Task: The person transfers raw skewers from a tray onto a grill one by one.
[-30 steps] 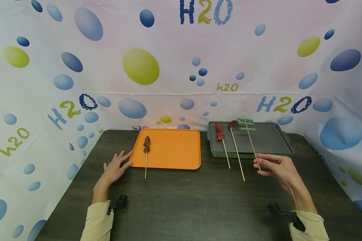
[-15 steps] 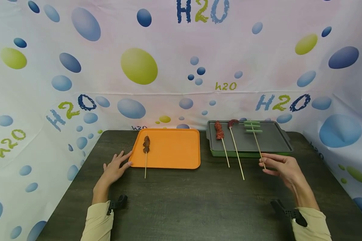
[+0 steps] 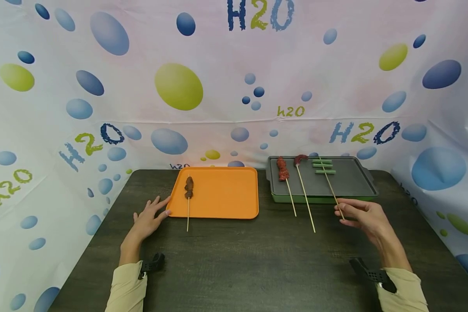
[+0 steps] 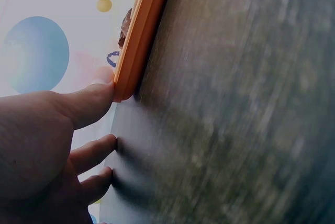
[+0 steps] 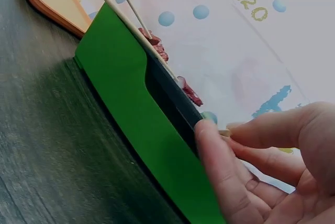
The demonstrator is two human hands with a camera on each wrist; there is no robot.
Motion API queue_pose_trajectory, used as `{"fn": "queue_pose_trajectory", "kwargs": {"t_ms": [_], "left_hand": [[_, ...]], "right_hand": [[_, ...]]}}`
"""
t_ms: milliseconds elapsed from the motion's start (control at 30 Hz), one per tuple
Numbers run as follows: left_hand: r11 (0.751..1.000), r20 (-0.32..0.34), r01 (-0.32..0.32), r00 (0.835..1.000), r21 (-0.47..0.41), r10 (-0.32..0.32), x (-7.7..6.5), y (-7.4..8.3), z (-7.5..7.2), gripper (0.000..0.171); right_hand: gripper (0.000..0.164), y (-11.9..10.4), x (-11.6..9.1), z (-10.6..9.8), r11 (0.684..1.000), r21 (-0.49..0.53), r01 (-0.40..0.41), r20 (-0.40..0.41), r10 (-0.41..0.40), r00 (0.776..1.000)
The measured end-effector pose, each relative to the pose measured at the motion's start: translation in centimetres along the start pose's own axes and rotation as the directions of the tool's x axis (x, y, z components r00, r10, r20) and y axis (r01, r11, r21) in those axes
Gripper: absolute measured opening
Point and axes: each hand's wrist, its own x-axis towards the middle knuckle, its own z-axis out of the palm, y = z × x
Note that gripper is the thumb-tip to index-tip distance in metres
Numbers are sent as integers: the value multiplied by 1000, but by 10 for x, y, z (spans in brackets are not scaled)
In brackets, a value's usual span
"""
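Observation:
My right hand (image 3: pixel 364 219) pinches the bare end of a skewer (image 3: pixel 330 186) that carries several green vegetable pieces (image 3: pixel 325 172). Those pieces are over the right part of a dark grill pan with a green side (image 3: pixel 352 177). Left of them, a skewer with a curled dark red piece (image 3: pixel 299 159) and one of red meat chunks (image 3: pixel 283 169) lie across the pan, sticks jutting over its front edge. With fingers extended, my left hand (image 3: pixel 147 219) touches the left edge of an orange tray (image 3: pixel 226 193). A brown meat skewer (image 3: pixel 189 187) lies on that tray.
The dark wooden table (image 3: pixel 234 264) stretches in front of the tray and pan. A white sheet (image 3: pixel 222 65) printed with blue and green dots hangs behind and at both sides. The pan's green side wall (image 5: pixel 125 72) stands just beside my right fingers.
My right hand has shifted slightly right, taking the green vegetable skewer with it; the green pieces then swung slightly back left and down. The left hand has stayed at the tray's edge.

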Motion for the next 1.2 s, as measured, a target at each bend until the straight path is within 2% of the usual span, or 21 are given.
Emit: {"fn": "queue_pose_trajectory", "kwargs": {"t_ms": [267, 433, 533, 767, 967, 1200], "left_hand": [[1000, 5, 2, 1000, 13, -2, 0, 1, -1, 60], [1000, 23, 18, 1000, 4, -18, -1, 2, -3, 60], [1000, 30, 25, 999, -4, -25, -2, 3, -3, 60], [1000, 32, 23, 999, -2, -23, 0, 4, -4, 60], [1000, 29, 18, 999, 8, -18, 2, 5, -4, 60], [1000, 34, 22, 999, 11, -23, 0, 3, -5, 60]], "right_hand": [[61, -8, -6, -2, 993, -116, 34, -47, -40, 998], [51, -16, -15, 5, 959, -256, 120, -138, -159, 978], [47, -25, -19, 17, 937, -298, 184, -155, -238, 959], [43, -44, -24, 52, 918, -292, 267, -77, -301, 950], [42, -56, -32, 82, 936, -194, 294, 37, -292, 956], [37, -55, -32, 119, 948, -109, 299, 161, -280, 946]]}}
